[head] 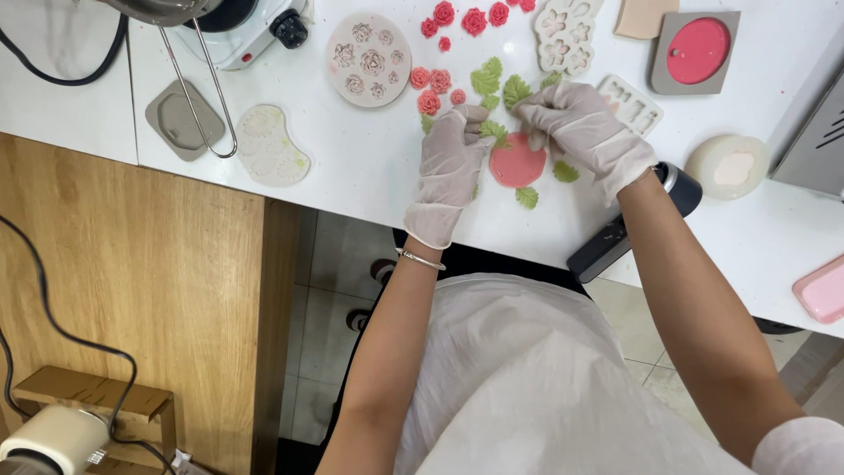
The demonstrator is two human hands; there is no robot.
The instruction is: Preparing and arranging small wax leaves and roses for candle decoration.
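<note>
Together, the gloved left hand (450, 163) and right hand (580, 123) pinched a green leaf (493, 132) at the far edge of the pink disc (516, 164) on the white table (352, 167).

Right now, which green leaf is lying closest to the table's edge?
The green leaf just below the pink disc, nearest the table edge. The other leaves sit higher, beside the disc or among the roses.

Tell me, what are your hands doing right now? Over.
Left hand and right hand gloved, pinching green leaf over pink disc. Rose pieces close by.
</note>
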